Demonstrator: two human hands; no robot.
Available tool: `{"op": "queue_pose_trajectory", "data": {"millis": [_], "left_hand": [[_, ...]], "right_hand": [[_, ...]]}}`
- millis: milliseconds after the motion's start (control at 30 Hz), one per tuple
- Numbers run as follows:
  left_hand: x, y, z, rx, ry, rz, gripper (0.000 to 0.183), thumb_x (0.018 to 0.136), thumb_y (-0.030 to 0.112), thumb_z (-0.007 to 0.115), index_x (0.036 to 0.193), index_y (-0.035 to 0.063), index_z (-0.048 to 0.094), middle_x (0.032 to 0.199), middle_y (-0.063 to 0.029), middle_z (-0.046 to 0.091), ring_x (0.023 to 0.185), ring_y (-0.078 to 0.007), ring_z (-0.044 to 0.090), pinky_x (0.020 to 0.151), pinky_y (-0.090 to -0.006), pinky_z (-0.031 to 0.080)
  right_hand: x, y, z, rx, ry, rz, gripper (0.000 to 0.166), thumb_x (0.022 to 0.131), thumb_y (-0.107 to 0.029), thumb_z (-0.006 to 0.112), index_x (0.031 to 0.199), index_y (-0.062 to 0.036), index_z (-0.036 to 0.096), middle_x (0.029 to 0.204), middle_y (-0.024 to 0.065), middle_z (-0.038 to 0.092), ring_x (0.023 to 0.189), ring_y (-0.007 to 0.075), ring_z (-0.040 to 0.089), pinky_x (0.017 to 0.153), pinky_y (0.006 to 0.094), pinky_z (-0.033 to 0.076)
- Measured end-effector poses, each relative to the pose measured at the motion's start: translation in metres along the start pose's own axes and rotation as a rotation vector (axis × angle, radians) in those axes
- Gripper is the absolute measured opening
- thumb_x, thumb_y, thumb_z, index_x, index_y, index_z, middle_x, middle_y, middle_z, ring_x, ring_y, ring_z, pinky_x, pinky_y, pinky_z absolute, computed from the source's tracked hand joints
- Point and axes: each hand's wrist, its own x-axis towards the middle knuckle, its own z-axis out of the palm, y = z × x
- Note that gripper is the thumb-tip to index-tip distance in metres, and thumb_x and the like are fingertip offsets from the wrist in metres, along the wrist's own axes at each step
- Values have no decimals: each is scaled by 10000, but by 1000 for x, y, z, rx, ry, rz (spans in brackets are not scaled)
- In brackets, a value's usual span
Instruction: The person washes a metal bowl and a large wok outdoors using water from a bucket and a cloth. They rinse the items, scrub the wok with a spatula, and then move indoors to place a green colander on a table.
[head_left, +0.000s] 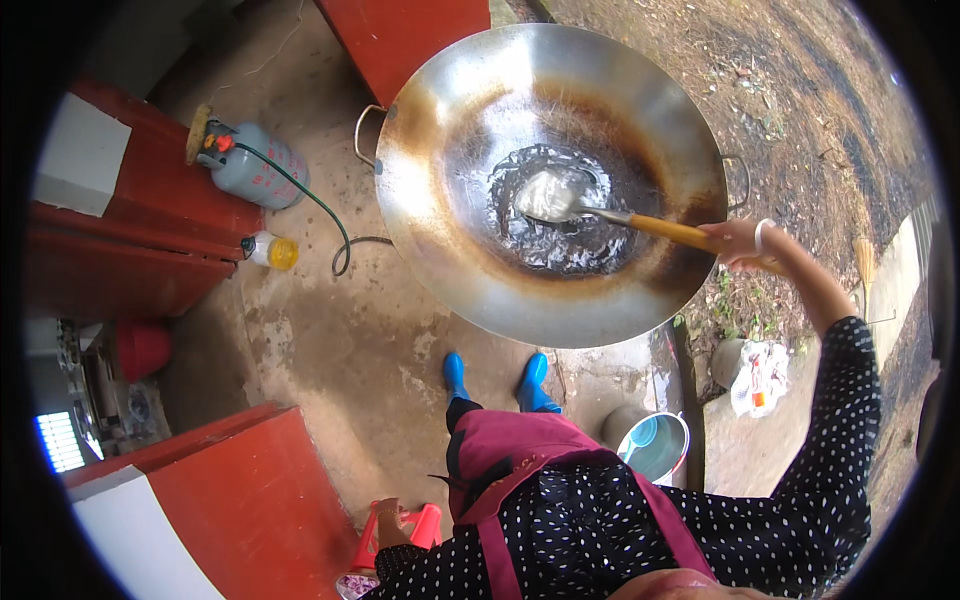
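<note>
A large metal wok (465, 285) with two loop handles lies before me, its inner wall stained brown. Clear liquid (562, 251) shines in its bottom. My right hand (739, 244) grips the wooden handle of a spatula (667, 229), whose broad metal blade rests in the liquid. Down at the lower left, my left hand (390, 510) hangs above or beside a red plastic stool (427, 525); its fingers are too small to make out. Close to the stool is a bowl (356, 585) with purple and white pieces.
A grey gas cylinder (262, 165) with a green hose (322, 202) stands left of the wok, near a bottle of yellow liquid (283, 253). Red-painted walls (255, 480) flank the left side. A bucket (611, 427) holding a blue dipper (643, 433) is by my feet at right.
</note>
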Motion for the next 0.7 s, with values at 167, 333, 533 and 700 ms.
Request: {"op": "queue_pose_trajectory", "data": {"millis": [167,333,533,700], "left_hand": [[-16,-22,-21,-54,12,4,217,844,190,523,986,26,535,840,-110,581,736,-274,625,645,-421,488],[-16,-18,-41,-54,20,50,246,843,206,534,1017,32,539,870,-106,586,780,-268,621,693,-425,493],[3,5,-51,13,-44,25,263,846,221,544,1025,29,535,896,-109,589,822,-267,621,712,-444,498],[59,41,-49,59,-73,-6,246,846,201,531,1005,13,535,915,-120,592,766,-273,626,687,-440,505]], "right_hand": [[73,-42,82,470,69,-302,626,835,-58,565,1390,-201,313,593,-3,464,417,103,435,366,245,367],[133,-83,129,891,124,-474,603,844,-95,573,1385,-175,319,599,14,487,431,117,461,393,270,412],[107,-104,135,1374,274,-407,600,860,-92,562,1386,-204,294,630,38,493,468,129,478,407,288,442],[19,-87,151,1441,325,-260,509,895,-131,507,1359,-208,311,636,34,463,478,133,458,399,275,414]]}}
